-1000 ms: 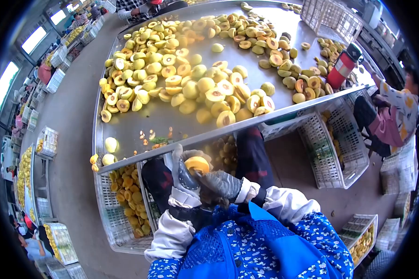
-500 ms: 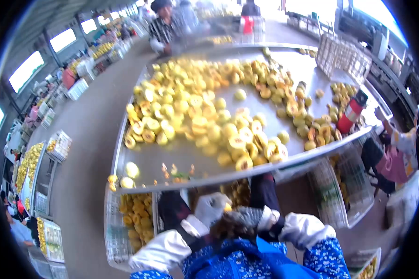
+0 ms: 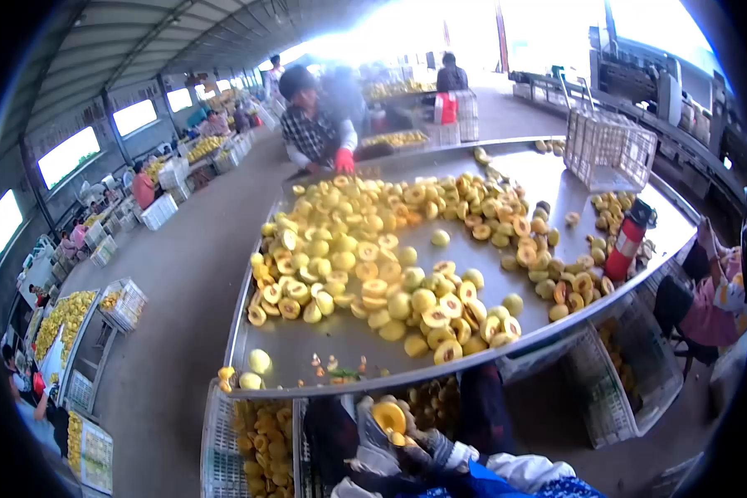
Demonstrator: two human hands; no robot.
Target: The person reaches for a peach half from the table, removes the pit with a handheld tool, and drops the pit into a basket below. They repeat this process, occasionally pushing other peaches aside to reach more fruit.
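My left hand point(image 3: 372, 440), in a pale glove, is closed around a halved yellow peach point(image 3: 388, 415) with its cut face up, just below the table's front edge. Close beside it, my right hand point(image 3: 430, 450) wears a darker grey glove, with its fingers curled near the fruit. A small yellow piece point(image 3: 398, 439) shows between the two hands. Whatever the right fingers hold is hidden. Ahead, many halved peaches point(image 3: 373, 286) lie heaped on the metal table point(image 3: 307, 353).
Crates of peach halves point(image 3: 222, 448) stand under the table's front edge. A red-and-black bottle point(image 3: 627, 241) and a white crate point(image 3: 610, 149) are on the table's right. A co-worker point(image 3: 311, 129) leans over the far left edge; another person point(image 3: 714, 282) sits at right.
My view has tipped upward, so the table and my hands sit lower. A peach half now shows in my left hand. The co-worker's red-gloved hand now shows at the heap.
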